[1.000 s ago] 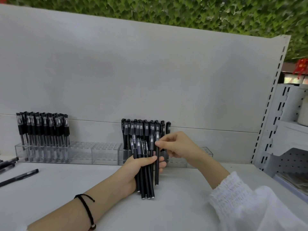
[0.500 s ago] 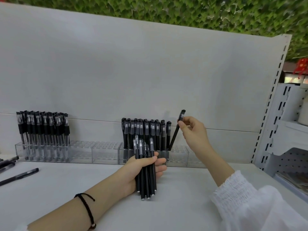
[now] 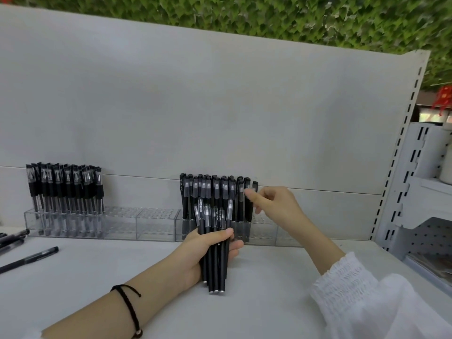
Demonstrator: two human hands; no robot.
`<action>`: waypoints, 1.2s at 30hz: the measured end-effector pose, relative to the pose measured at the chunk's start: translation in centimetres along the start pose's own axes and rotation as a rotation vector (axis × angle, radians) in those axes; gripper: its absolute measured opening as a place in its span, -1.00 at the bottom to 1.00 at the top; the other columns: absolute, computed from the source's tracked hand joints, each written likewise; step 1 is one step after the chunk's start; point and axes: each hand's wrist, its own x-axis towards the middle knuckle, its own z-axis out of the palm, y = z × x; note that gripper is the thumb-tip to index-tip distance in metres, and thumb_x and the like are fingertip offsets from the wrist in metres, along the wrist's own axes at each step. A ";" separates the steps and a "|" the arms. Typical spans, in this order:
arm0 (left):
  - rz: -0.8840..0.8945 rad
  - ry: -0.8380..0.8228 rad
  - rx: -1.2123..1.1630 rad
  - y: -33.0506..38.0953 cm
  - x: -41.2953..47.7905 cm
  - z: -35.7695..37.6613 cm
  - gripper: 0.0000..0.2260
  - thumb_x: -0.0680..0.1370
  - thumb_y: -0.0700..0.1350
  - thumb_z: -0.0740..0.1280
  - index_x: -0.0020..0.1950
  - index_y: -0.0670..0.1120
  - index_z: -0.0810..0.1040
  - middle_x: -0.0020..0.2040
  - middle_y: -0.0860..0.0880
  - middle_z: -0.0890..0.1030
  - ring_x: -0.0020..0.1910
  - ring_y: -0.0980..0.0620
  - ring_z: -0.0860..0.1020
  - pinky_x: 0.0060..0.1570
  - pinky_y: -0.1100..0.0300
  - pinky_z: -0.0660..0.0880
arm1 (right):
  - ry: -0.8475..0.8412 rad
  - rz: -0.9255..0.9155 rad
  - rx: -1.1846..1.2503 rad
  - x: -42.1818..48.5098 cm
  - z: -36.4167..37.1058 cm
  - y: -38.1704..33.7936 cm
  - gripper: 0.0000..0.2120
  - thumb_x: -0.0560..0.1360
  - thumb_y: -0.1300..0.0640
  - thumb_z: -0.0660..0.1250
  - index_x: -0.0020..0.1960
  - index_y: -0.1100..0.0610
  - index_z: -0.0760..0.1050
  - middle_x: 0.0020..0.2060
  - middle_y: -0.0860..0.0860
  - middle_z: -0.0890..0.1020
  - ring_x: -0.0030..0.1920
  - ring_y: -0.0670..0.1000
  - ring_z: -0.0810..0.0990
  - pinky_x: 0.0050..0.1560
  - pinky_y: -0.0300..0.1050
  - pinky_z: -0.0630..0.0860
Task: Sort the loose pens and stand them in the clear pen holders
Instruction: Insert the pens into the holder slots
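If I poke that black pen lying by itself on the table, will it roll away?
Probably a bit: the loose pen is slim and rounded, lying flat on the smooth white table. It looks straight, so likely stiff, not bendy. Being so thin, it is probably light.

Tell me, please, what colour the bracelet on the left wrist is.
Black, a braided cord; the head view shows the bracelet best.

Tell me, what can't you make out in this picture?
Head view:
The right hand: its fingers are blurred by motion, so whether they pinch a standing pen is unclear.
The bundle in the left hand: pens overlap, so no count.
The loose pens: cut off by the left edge.
The holder: the bundle hides its front slots.
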 end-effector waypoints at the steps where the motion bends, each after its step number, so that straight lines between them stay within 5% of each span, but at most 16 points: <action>1: 0.002 0.010 -0.007 0.0 0.1 0.0 -0.85 0.46 -0.28 0.44 -0.04 -0.33 0.57 -0.12 -0.28 0.68 -0.15 -0.10 0.70 -0.26 0.15 0.64 | -0.086 0.003 0.023 -0.2 0.1 -0.4 -0.53 0.45 -0.23 0.37 -0.26 0.22 0.59 -0.37 0.05 0.66 -0.49 -0.14 0.40 -0.33 -0.24 0.39; 5: 0.010 0.008 -0.019 -0.1 0.1 -0.1 -0.83 0.46 -0.28 0.44 0.00 -0.31 0.56 -0.16 -0.24 0.69 -0.15 -0.09 0.71 -0.27 0.15 0.64 | -0.317 0.017 0.106 -1.3 1.1 -1.5 -0.70 0.45 -0.05 0.46 -0.23 0.20 0.62 -0.48 -0.07 0.58 -0.54 -0.18 0.33 -0.44 -0.32 0.29; 8: 0.016 -0.008 -0.023 0.0 0.0 -0.1 -0.84 0.45 -0.30 0.43 0.00 -0.31 0.59 -0.14 -0.22 0.69 -0.17 -0.08 0.71 -0.28 0.15 0.63 | -0.347 0.079 0.215 -1.7 1.7 -1.8 -0.85 0.45 0.12 0.49 -0.21 0.18 0.60 -0.57 -0.12 0.50 -0.58 -0.16 0.30 -0.55 -0.33 0.22; 14: 0.010 -0.030 0.023 0.2 -0.1 0.0 -0.72 0.46 -0.28 0.42 0.15 -0.33 0.58 0.06 -0.29 0.66 -0.18 -0.06 0.70 -0.33 0.20 0.60 | -0.402 0.199 0.266 -1.7 1.4 -1.9 -0.90 0.44 0.14 0.48 -0.14 0.16 0.61 -0.58 -0.12 0.50 -0.56 -0.15 0.32 -0.55 -0.29 0.15; 21: -0.028 0.053 -0.061 0.0 0.3 -0.2 -0.77 0.48 -0.28 0.41 0.12 -0.29 0.60 -0.10 -0.26 0.69 -0.25 -0.08 0.70 -0.38 0.18 0.61 | 0.039 0.200 0.654 0.1 -1.4 -0.4 -0.90 0.50 0.27 0.36 -0.19 0.18 0.53 -0.49 -0.04 0.46 -0.55 -0.12 0.25 -0.58 -0.31 0.11; 26: -0.033 0.056 -0.034 -0.1 0.6 -0.3 -0.76 0.47 -0.29 0.44 0.11 -0.33 0.57 -0.16 -0.27 0.68 -0.27 -0.09 0.69 -0.36 0.17 0.61 | 0.472 0.094 0.522 1.0 -1.8 0.6 -0.86 0.48 0.26 0.34 -0.22 0.07 0.54 -0.46 -0.10 0.46 -0.45 -0.10 0.35 -0.37 -0.26 0.32; 31: -0.002 0.032 -0.028 -0.5 1.1 -0.6 -0.74 0.46 -0.30 0.44 0.12 -0.34 0.54 -0.16 -0.25 0.66 -0.25 -0.09 0.68 -0.31 0.16 0.61 | 0.413 0.004 0.352 1.3 -0.8 1.1 -0.90 0.52 0.18 0.36 -0.10 -0.01 0.55 -0.22 -0.12 0.60 -0.26 -0.10 0.50 -0.12 -0.11 0.48; 36: -0.005 0.022 -0.021 -0.5 1.1 -0.6 -0.75 0.46 -0.30 0.44 0.10 -0.33 0.55 -0.17 -0.24 0.66 -0.25 -0.08 0.68 -0.30 0.15 0.62 | 0.399 -0.101 0.173 1.4 -0.4 0.5 -0.92 0.53 0.18 0.36 -0.01 0.03 0.53 -0.20 -0.18 0.58 -0.31 -0.18 0.47 -0.27 -0.49 0.39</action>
